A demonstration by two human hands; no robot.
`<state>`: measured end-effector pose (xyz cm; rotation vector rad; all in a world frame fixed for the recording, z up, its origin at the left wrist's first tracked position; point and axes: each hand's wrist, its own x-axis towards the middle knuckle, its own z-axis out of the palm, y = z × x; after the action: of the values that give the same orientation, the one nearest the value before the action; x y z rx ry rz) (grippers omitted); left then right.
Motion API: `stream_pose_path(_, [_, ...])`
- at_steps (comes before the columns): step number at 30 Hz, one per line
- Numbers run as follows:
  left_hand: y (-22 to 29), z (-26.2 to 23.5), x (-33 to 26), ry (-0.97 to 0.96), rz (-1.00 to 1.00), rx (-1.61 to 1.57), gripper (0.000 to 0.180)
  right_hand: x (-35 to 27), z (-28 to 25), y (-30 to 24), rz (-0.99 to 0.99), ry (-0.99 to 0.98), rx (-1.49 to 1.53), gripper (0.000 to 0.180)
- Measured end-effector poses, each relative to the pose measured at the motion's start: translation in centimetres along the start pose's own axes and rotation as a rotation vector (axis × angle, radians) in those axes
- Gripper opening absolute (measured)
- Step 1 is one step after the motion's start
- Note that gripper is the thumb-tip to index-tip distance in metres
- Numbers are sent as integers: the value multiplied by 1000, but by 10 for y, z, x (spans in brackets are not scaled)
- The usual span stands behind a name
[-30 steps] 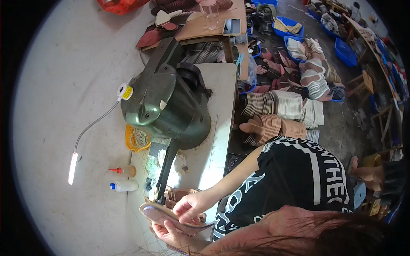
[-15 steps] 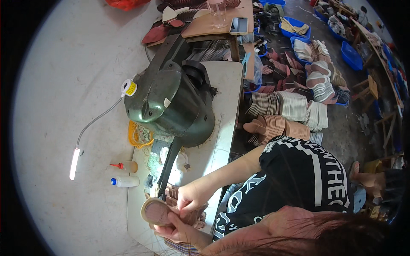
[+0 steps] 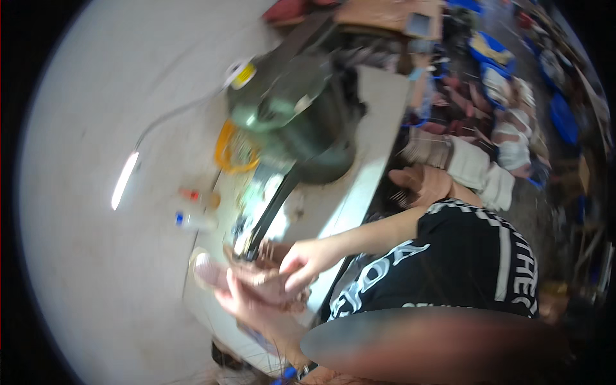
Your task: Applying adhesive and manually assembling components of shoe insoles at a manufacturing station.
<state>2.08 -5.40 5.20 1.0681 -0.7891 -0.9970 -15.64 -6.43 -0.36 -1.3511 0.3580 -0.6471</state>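
Observation:
A pink shoe sole with a pale rim [image 3: 212, 272] slants across the near end of the white table, blurred by motion. My left hand [image 3: 251, 309] grips it from below, thumb on top near the middle. At its other end, my right hand [image 3: 305, 262] has thumb and fingers closed on the edge. Just past the sole is the narrow dark arm tip of a green sewing machine [image 3: 289, 122]; whether they touch, I cannot tell. Brownish-pink pieces [image 3: 274, 250] lie partly hidden behind my hands.
An orange basket [image 3: 226, 151] with thread sits beside the machine. Two small bottles, one red-tipped [image 3: 204, 197], one blue-capped [image 3: 196, 221], stand left of the white table [image 3: 378, 96]. A lit lamp [image 3: 125, 179] bends out leftward. Stacked soles [image 3: 471, 160] and blue bins [image 3: 563, 119] fill the right.
The sole has swung from heel-up toward me to a long slant, showing more of its length. My right hand has opened slightly along its edge. The whole view has shifted and blurred.

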Motion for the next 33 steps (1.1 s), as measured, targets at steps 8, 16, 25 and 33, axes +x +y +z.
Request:
stream_pose_path(8, [-68,-41,102,18,289,609,50,14,1,7,55,354,374,30])
stream_pose_path(16, [-79,-27,111,41,174,765,43,23,-5,5,51,418,349,28])
stream_pose_path(25, [-66,-6,117,-11,108,985,53,21,-9,15,87,483,443,29])
stream_pose_path(33, [-62,-13,138,-8,-6,904,51,30,11,12,205,402,548,33])
